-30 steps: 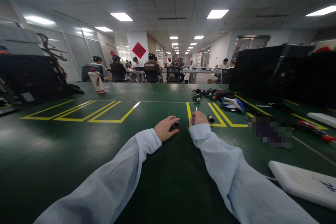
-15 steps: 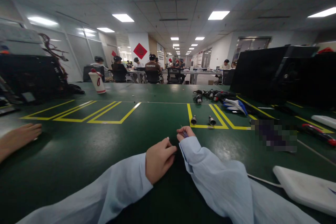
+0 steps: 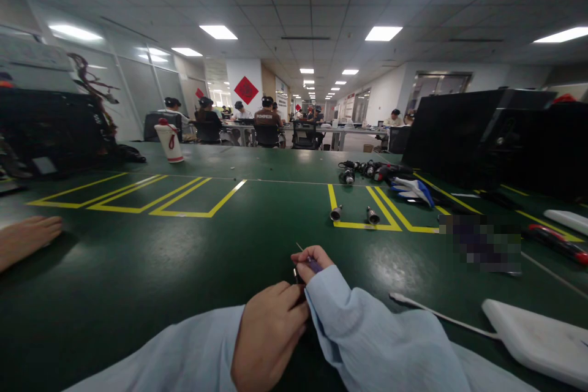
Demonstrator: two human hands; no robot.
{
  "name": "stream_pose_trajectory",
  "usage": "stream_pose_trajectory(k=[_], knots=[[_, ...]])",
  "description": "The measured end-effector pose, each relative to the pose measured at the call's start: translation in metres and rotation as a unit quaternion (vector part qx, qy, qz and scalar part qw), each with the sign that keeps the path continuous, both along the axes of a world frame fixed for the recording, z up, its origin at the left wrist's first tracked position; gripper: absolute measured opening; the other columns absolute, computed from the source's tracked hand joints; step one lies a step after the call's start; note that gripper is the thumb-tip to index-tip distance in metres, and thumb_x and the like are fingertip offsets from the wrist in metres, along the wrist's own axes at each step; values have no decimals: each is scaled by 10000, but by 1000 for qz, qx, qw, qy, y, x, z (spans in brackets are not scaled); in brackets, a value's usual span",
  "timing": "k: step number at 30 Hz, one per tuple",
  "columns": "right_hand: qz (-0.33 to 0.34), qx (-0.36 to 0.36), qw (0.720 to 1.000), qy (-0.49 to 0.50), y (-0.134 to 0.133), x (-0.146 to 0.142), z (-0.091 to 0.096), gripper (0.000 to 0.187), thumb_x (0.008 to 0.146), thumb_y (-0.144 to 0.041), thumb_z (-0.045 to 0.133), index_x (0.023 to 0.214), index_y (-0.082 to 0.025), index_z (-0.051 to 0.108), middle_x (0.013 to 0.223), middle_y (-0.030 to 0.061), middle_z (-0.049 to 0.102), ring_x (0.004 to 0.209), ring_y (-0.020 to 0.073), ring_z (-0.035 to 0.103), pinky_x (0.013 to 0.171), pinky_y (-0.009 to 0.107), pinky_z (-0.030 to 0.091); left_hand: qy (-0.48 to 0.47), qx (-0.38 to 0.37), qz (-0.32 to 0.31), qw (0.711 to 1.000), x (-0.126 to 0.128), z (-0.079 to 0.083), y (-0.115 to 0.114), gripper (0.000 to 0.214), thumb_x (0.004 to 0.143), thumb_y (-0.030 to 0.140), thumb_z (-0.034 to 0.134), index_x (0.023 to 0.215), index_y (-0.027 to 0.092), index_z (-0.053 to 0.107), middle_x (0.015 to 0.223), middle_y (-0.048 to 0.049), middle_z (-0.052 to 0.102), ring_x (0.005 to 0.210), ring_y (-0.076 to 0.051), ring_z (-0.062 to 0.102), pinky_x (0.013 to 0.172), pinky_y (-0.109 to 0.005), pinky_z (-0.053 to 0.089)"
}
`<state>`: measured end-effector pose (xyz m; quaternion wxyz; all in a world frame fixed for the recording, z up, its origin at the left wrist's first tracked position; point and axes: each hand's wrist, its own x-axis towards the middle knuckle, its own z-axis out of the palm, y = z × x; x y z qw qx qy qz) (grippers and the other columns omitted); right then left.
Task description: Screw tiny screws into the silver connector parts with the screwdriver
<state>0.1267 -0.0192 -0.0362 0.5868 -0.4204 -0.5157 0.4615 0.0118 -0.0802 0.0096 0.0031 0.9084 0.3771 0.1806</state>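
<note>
My right hand pinches a small screwdriver with a purple handle, its thin shaft pointing up and to the left. Just below and to the left, my left hand is closed, back toward me. A small shiny metal part sticks up from its fingertips, close to the right hand; the rest of it is hidden. Beyond the hands, two metal bell-shaped pieces lie on the green table: a left one and a right one, both by a yellow-taped box.
Another person's hand rests at the far left. A white cup, dark metal parts, a blue-and-white glove, a red-black tool, a white cable and a white device lie around. Black cases stand behind.
Both my hands have moved down, closer to me, and nearer to each other. The screwdriver shows more clearly. The other person's hand has shifted slightly left in view.
</note>
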Motion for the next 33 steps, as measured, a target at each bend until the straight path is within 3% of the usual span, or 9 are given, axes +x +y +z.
stream_pose_trajectory(k=[8,13,17,21,24,26,29,31,33], knots=[[-35,15,999,-6,-2,3,-10,141,661,-332,529,683,-204,474,816,74,657,728,190,602,682,315,438,-9,107,-6,994,2,-7,7,204,825,211,410,754,205,601,791,-35,617,680,-149,561,550,-251,450],[-55,-2,998,-6,-13,14,-8,246,679,-436,543,733,-203,486,794,48,647,679,161,580,615,274,429,-21,199,-55,978,1,-7,7,239,863,223,376,904,240,611,914,-35,639,801,-151,581,635,-270,498],[-80,5,996,28,-17,22,-5,225,696,-410,543,743,-195,494,832,60,655,688,157,588,636,279,435,8,201,-80,976,-4,-6,9,249,860,205,375,948,240,606,969,-42,635,864,-168,570,661,-291,512],[-118,2,993,23,-21,31,6,237,685,-394,572,788,-181,568,756,63,663,655,163,603,640,294,458,-72,134,-79,985,-9,-6,18,264,847,185,384,941,245,624,1010,-51,614,864,-165,575,672,-297,522],[-125,-10,992,26,-29,39,21,292,677,-445,575,771,-176,635,670,51,662,604,153,603,618,284,469,-177,-11,-38,983,-13,-6,31,263,779,149,494,997,233,615,1025,-64,593,914,-168,572,755,-311,520],[-100,-15,995,13,-36,44,32,327,675,-493,563,643,-179,650,553,36,636,523,139,581,555,266,460,-261,-98,-11,960,-15,-6,39,251,739,165,549,970,223,628,998,-64,591,916,-175,577,738,-303,535],[-63,-69,995,-33,-44,52,40,413,670,-538,553,460,-187,603,370,2,517,358,96,457,405,233,355,-384,-211,12,899,-16,-8,49,239,709,200,583,944,199,627,944,-49,572,888,-176,596,748,-320,545],[-42,-94,994,-28,-46,57,39,443,651,-559,562,408,-189,566,320,-15,452,317,84,398,366,233,291,-421,-264,17,867,-16,-11,52,243,694,198,595,935,192,621,917,-34,556,861,-170,609,798,-346,528],[-23,-100,995,-7,-45,60,35,461,644,-576,559,391,-191,547,304,-23,421,315,88,396,365,237,284,-426,-288,19,857,-15,-13,53,244,679,191,607,923,192,622,908,-27,550,851,-168,614,819,-357,517]])
